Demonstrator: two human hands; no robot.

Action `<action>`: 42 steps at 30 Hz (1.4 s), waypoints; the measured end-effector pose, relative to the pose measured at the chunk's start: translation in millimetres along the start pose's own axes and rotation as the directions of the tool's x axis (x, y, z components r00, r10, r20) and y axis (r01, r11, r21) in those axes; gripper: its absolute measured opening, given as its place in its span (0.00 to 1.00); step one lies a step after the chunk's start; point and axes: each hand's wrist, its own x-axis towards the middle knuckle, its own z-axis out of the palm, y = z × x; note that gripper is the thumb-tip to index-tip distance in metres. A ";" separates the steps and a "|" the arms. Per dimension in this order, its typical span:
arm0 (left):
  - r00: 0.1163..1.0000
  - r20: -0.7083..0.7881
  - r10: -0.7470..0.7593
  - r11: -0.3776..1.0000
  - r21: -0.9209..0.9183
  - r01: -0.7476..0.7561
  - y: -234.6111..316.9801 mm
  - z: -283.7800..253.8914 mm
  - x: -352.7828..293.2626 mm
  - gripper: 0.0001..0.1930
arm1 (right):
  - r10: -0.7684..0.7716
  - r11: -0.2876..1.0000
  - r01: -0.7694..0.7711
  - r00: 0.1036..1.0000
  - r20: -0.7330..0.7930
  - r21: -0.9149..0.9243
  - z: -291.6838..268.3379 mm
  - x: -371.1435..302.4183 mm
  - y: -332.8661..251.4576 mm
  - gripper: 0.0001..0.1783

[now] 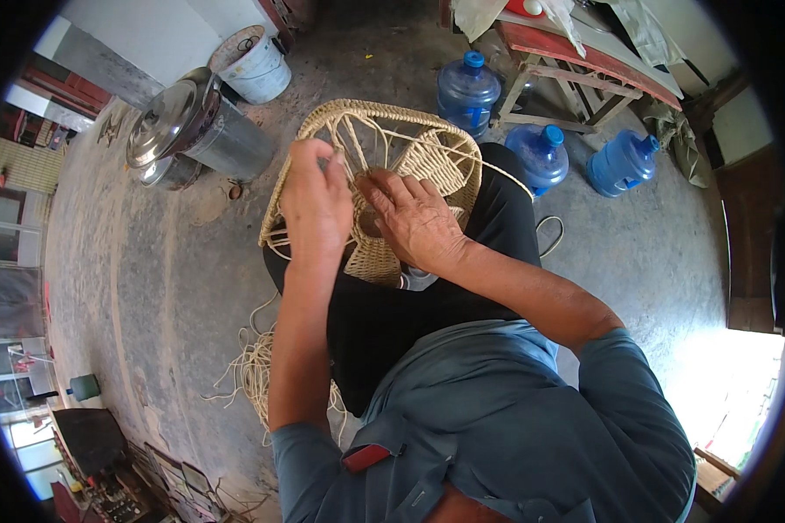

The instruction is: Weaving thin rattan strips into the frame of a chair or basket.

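A pale frame wound and partly woven with cord (429, 167) lies across my lap. It has a rounded outer rim, woven fan-shaped panels and a ring-like opening in the middle. Over its left part, my left hand (312, 205) is raised with fingers pinched together at a strand of cord (354, 144). My right hand (417, 218) rests palm down, its bent fingers gripping the weave beside the middle ring; the fingertips are partly hidden. A loose length of cord runs across the frame's top right and over my knee.
Loose cord (255, 370) lies heaped on the concrete floor at my left. Blue water jugs (468, 91) stand ahead and right, near a red-edged wooden table (567, 54). Ahead left are a metal bin (235, 135), a shiny lidded pot (161, 126) and a white bucket (257, 74).
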 end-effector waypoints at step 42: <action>0.924 -0.077 -0.376 0.665 0.672 0.326 -250.4 -323.9 -203.5 0.27 | 0.121 0.945 0.003 0.926 -0.358 0.326 32.7 38.6 -17.4 0.19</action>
